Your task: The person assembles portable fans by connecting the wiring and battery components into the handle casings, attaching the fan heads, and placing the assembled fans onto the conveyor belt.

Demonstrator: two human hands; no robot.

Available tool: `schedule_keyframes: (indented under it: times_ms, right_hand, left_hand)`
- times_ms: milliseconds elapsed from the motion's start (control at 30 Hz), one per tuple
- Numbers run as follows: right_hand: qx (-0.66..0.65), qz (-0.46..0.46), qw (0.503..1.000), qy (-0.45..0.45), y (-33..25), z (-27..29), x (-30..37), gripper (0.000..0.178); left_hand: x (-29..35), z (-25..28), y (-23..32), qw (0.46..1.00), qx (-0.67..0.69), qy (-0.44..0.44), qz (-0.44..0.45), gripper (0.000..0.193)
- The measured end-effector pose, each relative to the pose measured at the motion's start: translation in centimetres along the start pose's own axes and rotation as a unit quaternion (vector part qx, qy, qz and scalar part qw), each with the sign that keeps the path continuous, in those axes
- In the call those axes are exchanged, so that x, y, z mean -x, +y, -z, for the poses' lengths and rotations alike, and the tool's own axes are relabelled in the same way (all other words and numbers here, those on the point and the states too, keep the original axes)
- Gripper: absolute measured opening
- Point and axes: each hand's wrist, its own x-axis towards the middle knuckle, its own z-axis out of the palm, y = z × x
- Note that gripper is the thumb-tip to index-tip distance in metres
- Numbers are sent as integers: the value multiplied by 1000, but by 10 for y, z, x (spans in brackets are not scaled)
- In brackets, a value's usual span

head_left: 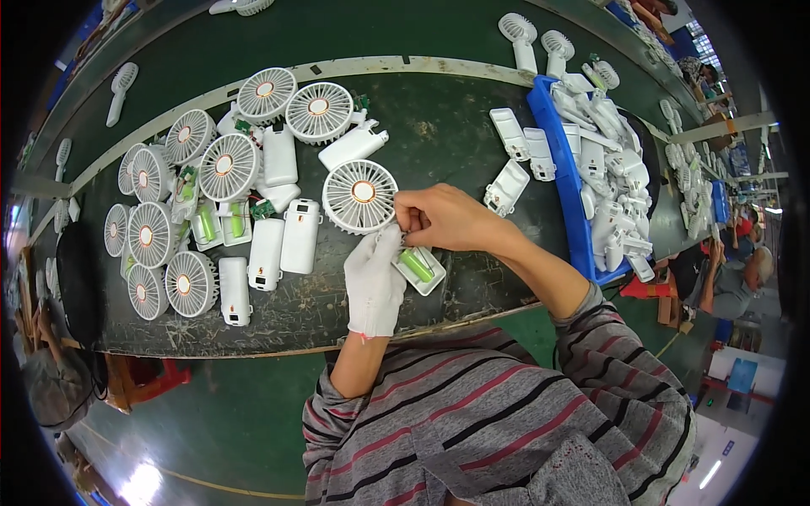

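Observation:
My left hand (374,285), in a white glove, is closed at the lower edge of a white handheld fan's round head (360,196), near its neck. My bare right hand (451,219) pinches with bent fingers at that same neck, right of the fan head. What sits between its fingertips is too small and hidden to make out. Just below my right hand, an open white handle shell (422,271) with a green battery in it lies near the table's front edge. My gloved fingers touch or nearly touch its left side; I cannot tell which.
Several white fan heads (152,234) with open handles and green batteries crowd the table's left. White handle covers (267,253) lie beside them. A blue bin (580,240) of white handle parts stands at right, loose shells (509,187) next to it. Finished-looking fans (519,38) lie beyond a pale rail.

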Motion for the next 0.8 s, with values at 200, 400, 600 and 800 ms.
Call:
schedule_keyframes:
  times_ms: [200, 400, 600, 800]
  right_hand:
    - [-154, -50, 985, 60, 11, 12, 32, 17]
    - [230, -58, 949, 208, 31, 54, 91, 54]
    - [315, -28, 919, 234, 63, 52, 90, 38]
    - [-134, -126, 973, 137, 45, 38, 68, 19]
  left_hand:
    - [6, -3, 4, 996, 56, -25, 64, 24]
    - [6, -7, 9, 990, 110, 29, 79, 25]
    - [5, -10, 5, 993, 106, 22, 53, 24]
    - [7, -4, 0, 995, 96, 10, 37, 26]
